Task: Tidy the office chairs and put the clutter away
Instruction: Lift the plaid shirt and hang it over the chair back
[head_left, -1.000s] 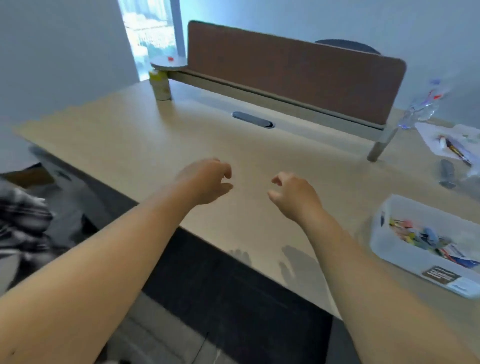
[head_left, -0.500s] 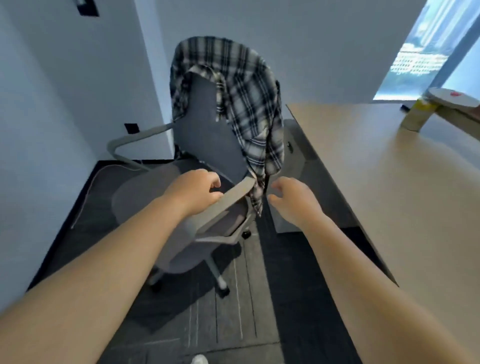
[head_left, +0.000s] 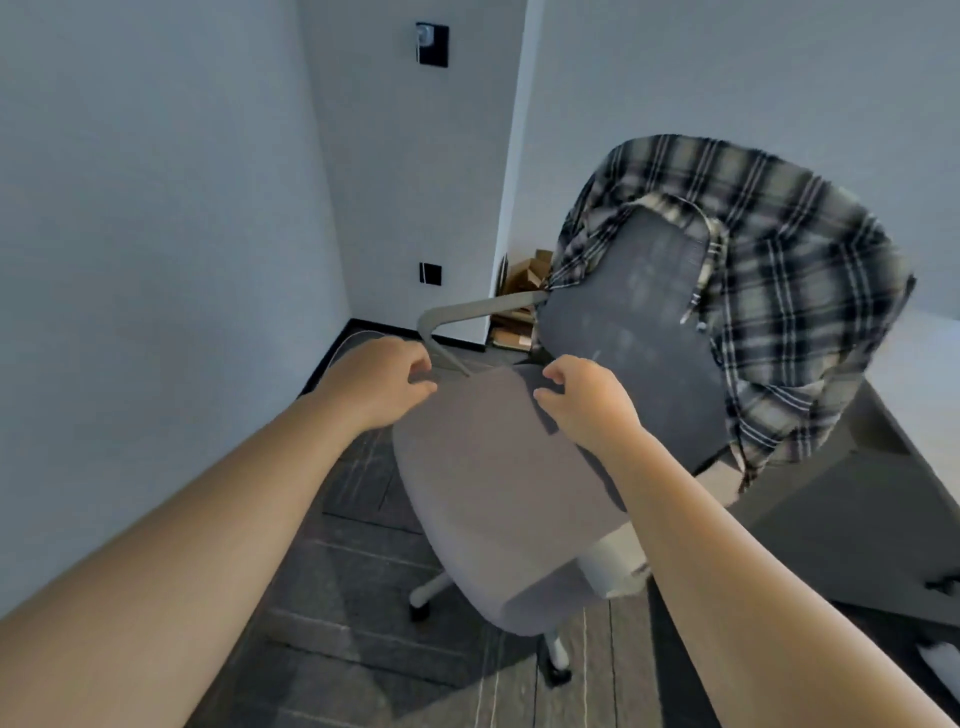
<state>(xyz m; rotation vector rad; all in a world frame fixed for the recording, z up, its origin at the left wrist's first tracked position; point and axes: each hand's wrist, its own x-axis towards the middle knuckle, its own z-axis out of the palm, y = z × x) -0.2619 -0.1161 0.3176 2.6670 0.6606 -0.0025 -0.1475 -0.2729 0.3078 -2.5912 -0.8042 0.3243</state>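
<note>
A grey office chair (head_left: 488, 499) stands on the dark carpet in front of me, its dark mesh back at the right. A black-and-white plaid shirt (head_left: 784, 291) is draped over the top and right side of the back. My left hand (head_left: 379, 384) hovers above the seat's far left edge, near the grey armrest (head_left: 467, 314), fingers loosely curled and empty. My right hand (head_left: 587, 400) hovers over the seat close to the backrest, fingers also curled, holding nothing.
Pale walls enclose a corner on the left. Cardboard boxes (head_left: 522, 291) are stacked in the corner behind the chair. A desk edge (head_left: 919, 364) and a grey cabinet (head_left: 852, 525) lie to the right. Dark carpet (head_left: 353, 634) covers the floor.
My view swung left from the desk to the chair. The chair now sits closer, and both hands have moved over its seat, still empty.
</note>
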